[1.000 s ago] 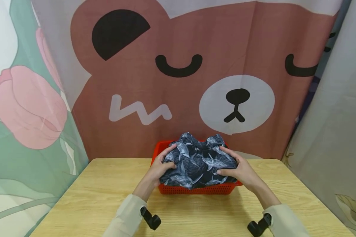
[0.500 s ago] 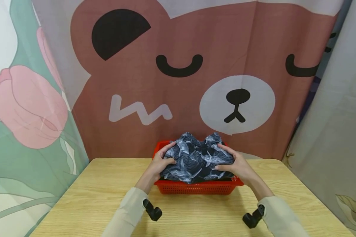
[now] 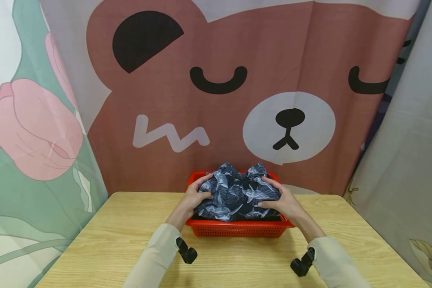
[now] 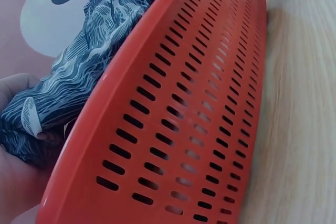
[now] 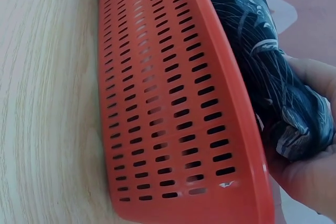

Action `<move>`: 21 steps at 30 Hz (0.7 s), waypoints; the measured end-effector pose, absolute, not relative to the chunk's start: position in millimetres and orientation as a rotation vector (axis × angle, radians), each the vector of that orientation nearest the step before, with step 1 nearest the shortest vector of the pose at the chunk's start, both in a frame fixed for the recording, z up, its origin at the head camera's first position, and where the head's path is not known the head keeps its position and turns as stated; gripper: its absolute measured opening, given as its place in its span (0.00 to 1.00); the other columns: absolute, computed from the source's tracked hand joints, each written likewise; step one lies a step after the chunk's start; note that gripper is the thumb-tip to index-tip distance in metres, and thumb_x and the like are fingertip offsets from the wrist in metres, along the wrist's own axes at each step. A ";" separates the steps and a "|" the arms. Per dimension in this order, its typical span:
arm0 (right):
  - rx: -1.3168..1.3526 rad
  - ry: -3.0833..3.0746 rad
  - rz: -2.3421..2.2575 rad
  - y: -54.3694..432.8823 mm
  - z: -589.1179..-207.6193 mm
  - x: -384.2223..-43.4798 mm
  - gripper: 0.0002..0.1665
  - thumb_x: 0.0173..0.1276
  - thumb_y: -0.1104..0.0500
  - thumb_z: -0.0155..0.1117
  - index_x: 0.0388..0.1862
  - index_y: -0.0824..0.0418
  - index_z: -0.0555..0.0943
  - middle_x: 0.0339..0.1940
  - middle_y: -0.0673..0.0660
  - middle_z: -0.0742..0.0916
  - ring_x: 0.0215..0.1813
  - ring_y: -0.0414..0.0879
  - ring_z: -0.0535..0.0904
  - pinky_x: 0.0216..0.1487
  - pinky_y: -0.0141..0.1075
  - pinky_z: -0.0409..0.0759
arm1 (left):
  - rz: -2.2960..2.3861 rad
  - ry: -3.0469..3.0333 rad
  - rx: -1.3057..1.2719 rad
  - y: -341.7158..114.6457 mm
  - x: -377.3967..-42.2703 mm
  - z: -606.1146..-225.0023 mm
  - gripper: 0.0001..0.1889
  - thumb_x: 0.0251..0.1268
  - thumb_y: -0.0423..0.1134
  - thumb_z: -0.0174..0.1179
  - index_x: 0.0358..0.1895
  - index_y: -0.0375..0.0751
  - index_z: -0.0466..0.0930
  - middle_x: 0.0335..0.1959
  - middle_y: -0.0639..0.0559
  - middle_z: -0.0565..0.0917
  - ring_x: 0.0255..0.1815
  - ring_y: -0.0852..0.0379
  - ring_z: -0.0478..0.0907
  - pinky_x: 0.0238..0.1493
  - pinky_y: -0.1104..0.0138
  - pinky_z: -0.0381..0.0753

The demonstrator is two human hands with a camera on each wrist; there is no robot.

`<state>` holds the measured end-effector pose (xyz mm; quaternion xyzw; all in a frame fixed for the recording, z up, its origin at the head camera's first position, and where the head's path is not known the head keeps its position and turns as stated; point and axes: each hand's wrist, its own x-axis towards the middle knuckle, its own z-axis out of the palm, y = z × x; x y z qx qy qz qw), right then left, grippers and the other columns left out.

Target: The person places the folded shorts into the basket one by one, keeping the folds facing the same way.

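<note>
A bunched piece of dark navy cloth [image 3: 237, 197] with a white leaf-like print sits in the red plastic basket [image 3: 237, 229]. Whether it is a garment cannot be told. My left hand [image 3: 193, 200] grips its left end, thumb in front and fingers over the upper side. At the opposite end my right hand [image 3: 287, 204] holds the cloth the same way. In the left wrist view, folds of the cloth [image 4: 68, 85] bulge above the basket rim beside the thumb. The right wrist view shows the cloth's other end [image 5: 294, 124] between thumb and fingers. The basket's inside is mostly hidden.
The basket stands toward the back of a light wood table [image 3: 137, 224]. Right behind the table hangs a brown bear-print curtain [image 3: 158, 168]. A floral curtain [image 3: 32, 160] hangs on the left and a pale one [image 3: 392, 160] on the right.
Both hands have lowered the cloth slightly into the basket, so more of the front rim shows. My right hand has shifted left, and the cloth looks narrower between the hands.
</note>
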<state>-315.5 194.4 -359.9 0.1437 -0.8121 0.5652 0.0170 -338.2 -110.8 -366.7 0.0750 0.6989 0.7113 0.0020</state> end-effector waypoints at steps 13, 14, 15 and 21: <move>0.356 -2.584 1.673 192.0 -367.0 -321.3 0.51 0.52 0.61 0.78 0.74 0.52 0.65 0.75 0.64 0.59 0.72 0.63 0.53 0.65 0.67 0.49 | 2.082 2.315 0.164 -115.1 -346.0 -371.2 0.34 0.50 0.25 0.66 0.64 0.52 0.76 0.67 0.43 0.69 0.65 0.40 0.62 0.65 0.43 0.59; 0.359 -2.586 1.668 191.9 -366.8 -320.9 0.50 0.52 0.61 0.78 0.73 0.52 0.65 0.75 0.65 0.59 0.72 0.63 0.53 0.66 0.67 0.50 | 2.078 2.322 0.168 -115.6 -345.7 -371.2 0.34 0.51 0.25 0.66 0.64 0.51 0.76 0.67 0.43 0.69 0.65 0.40 0.63 0.65 0.42 0.59; 0.358 -2.588 1.665 191.7 -366.7 -320.5 0.50 0.52 0.61 0.78 0.73 0.53 0.65 0.74 0.65 0.60 0.72 0.64 0.53 0.66 0.67 0.50 | 2.079 2.324 0.157 -115.9 -345.4 -371.2 0.33 0.51 0.25 0.67 0.64 0.52 0.77 0.67 0.43 0.70 0.65 0.40 0.63 0.65 0.42 0.59; 0.327 -2.614 1.661 192.3 -366.9 -319.6 0.50 0.52 0.60 0.79 0.73 0.54 0.65 0.74 0.67 0.60 0.71 0.65 0.53 0.66 0.66 0.49 | 2.049 2.388 0.137 -114.9 -344.9 -370.5 0.32 0.50 0.25 0.68 0.62 0.50 0.78 0.66 0.42 0.71 0.65 0.39 0.64 0.65 0.43 0.60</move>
